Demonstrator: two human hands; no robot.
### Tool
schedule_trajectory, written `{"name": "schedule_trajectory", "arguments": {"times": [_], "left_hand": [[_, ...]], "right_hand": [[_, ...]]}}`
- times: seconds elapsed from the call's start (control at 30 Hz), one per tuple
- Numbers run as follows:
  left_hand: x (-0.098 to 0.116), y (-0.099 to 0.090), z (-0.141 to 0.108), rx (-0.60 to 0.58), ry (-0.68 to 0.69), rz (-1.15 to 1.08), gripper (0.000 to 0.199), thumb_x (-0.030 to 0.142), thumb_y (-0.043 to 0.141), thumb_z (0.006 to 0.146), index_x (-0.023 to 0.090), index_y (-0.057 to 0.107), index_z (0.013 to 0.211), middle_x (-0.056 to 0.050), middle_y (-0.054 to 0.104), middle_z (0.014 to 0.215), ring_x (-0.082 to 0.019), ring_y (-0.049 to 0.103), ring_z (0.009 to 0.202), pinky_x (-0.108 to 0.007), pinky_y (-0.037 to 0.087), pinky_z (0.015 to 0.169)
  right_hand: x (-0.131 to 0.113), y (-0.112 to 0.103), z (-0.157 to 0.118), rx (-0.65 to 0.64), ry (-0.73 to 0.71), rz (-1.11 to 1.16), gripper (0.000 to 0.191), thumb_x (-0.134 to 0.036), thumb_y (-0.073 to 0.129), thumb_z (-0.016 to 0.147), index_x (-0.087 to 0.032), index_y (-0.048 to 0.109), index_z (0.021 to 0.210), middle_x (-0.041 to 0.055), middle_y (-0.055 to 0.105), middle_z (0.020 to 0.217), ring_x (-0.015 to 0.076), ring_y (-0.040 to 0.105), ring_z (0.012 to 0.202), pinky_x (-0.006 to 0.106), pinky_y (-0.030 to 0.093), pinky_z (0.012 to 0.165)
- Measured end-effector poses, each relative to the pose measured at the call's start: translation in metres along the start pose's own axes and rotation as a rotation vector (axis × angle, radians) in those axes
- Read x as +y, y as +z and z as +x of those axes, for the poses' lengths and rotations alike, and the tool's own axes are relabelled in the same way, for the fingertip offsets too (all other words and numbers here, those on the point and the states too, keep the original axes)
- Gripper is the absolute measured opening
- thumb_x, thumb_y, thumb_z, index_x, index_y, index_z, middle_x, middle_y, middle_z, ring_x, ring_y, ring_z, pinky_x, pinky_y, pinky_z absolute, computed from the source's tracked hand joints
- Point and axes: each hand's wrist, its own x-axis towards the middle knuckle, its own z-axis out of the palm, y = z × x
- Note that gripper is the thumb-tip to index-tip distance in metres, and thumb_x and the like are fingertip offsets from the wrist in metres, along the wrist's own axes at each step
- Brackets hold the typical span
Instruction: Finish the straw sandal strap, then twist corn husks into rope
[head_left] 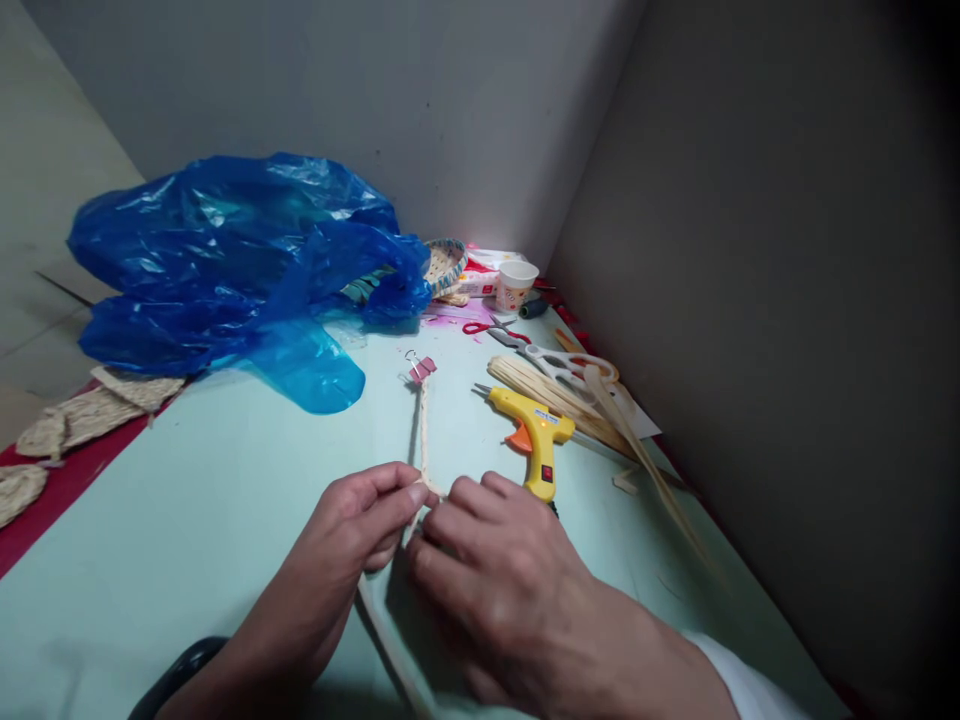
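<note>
A thin pale braid [424, 430] of straw-like strands runs toward me from a pink binder clip [422, 369] on the table. At the braid's near end my left hand [367, 515] pinches it between thumb and fingers. Close beside it, my right hand [502, 570] is closed, its fingers curled round a strand that leads off the braid; its fingertips are partly hidden. A loose flat strand [390, 640] hangs below my left hand toward the table's front edge.
Right of the braid lie a yellow glue gun [534, 430], a straw bundle [555, 400], white-handled scissors [570, 365] and red-handled scissors [495, 328]. Behind are a paper cup [516, 285], a woven basket [448, 265] and a large blue plastic bag [247, 260]. Braided pieces [90, 415] lie left.
</note>
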Motion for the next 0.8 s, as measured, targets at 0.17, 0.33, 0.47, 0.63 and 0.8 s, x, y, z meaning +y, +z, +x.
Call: {"name": "schedule_trajectory", "arguments": {"times": [0.17, 0.33, 0.47, 0.63, 0.8], "left_hand": [[0.005, -0.001, -0.002, -0.062, 0.054, 0.07, 0.023, 0.04, 0.064, 0.08, 0.017, 0.066, 0.081, 0.005, 0.048, 0.059, -0.007, 0.042, 0.053, -0.015, 0.035, 0.048], [0.008, -0.003, -0.002, -0.078, 0.162, 0.314, 0.028, 0.042, 0.053, 0.087, 0.019, 0.067, 0.092, -0.001, 0.062, 0.075, -0.017, 0.058, 0.075, -0.027, 0.046, 0.068], [0.008, 0.002, -0.007, 0.043, 0.32, 0.657, 0.029, 0.038, 0.046, 0.088, 0.019, 0.068, 0.091, -0.003, 0.063, 0.081, -0.021, 0.058, 0.078, -0.031, 0.043, 0.071], [0.001, 0.003, -0.01, 0.139, 0.463, 1.017, 0.03, 0.032, 0.041, 0.091, 0.022, 0.068, 0.083, -0.005, 0.062, 0.079, -0.022, 0.057, 0.073, -0.033, 0.038, 0.071], [-0.001, 0.002, -0.009, 0.162, 0.46, 1.05, 0.026, 0.033, 0.043, 0.09, 0.023, 0.057, 0.07, -0.005, 0.063, 0.072, -0.022, 0.058, 0.068, -0.033, 0.034, 0.068]], "right_hand": [[0.014, -0.006, 0.009, 0.013, 0.572, 0.389, 0.021, -0.028, 0.046, 0.096, -0.016, 0.062, 0.101, 0.0051, 0.065, 0.091, 0.0163, 0.057, 0.085, 0.029, 0.04, 0.076], [0.023, 0.005, 0.014, -0.212, 0.682, 0.804, 0.034, -0.029, 0.035, 0.101, -0.017, 0.058, 0.078, -0.0034, 0.056, 0.065, 0.0092, 0.05, 0.063, 0.023, 0.036, 0.066], [0.022, 0.012, 0.013, -0.131, 0.684, 0.798, 0.029, -0.027, 0.043, 0.096, -0.016, 0.061, 0.076, -0.0035, 0.049, 0.066, 0.0097, 0.041, 0.064, 0.023, 0.03, 0.06], [0.016, 0.018, 0.012, -0.058, 0.742, 0.761, 0.029, -0.022, 0.045, 0.09, -0.015, 0.05, 0.062, -0.0048, 0.034, 0.059, 0.0089, 0.031, 0.058, 0.024, 0.024, 0.054], [0.013, 0.019, 0.012, 0.001, 0.709, 0.648, 0.031, -0.016, 0.044, 0.089, -0.017, 0.036, 0.058, -0.0051, 0.035, 0.058, 0.0088, 0.032, 0.057, 0.025, 0.024, 0.055]]}}
